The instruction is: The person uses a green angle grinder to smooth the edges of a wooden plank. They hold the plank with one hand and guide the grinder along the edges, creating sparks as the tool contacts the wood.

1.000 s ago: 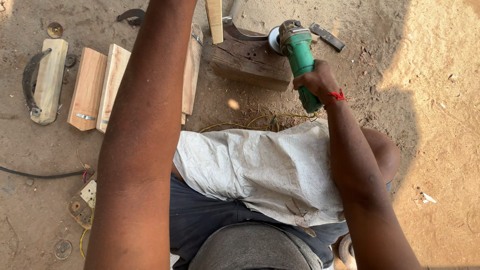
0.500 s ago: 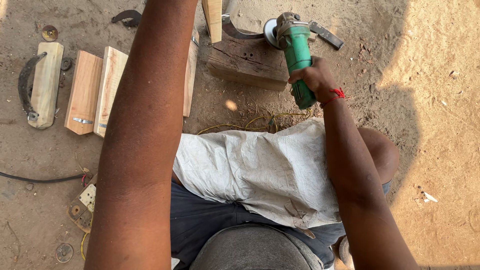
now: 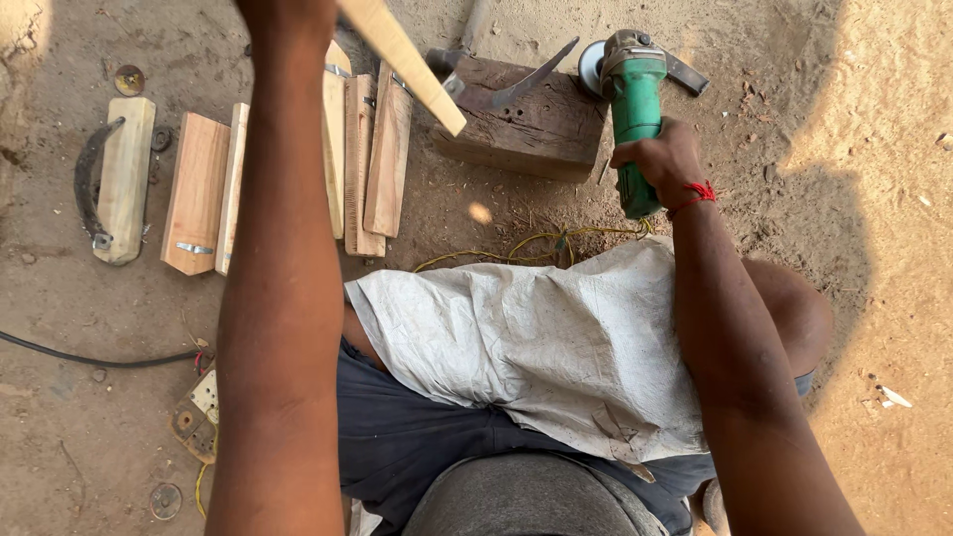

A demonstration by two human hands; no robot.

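My right hand grips the body of a green angle grinder, whose disc end points away from me beside a dark wooden block on the sandy ground. My left hand is raised at the top edge of the view and holds a pale wooden stick that slants down toward the block. A curved metal blade lies on the block. A grey cloth covers my lap.
Several wooden planks lie side by side on the ground at the left, with more planks behind my left arm. A wooden piece with a curved metal handle lies far left. A black cable and a socket box sit lower left.
The view has tilted down, so the planks and block sit lower in frame. My left hand now shows the pale stick slanting toward the block. The grinder stays in my right hand.
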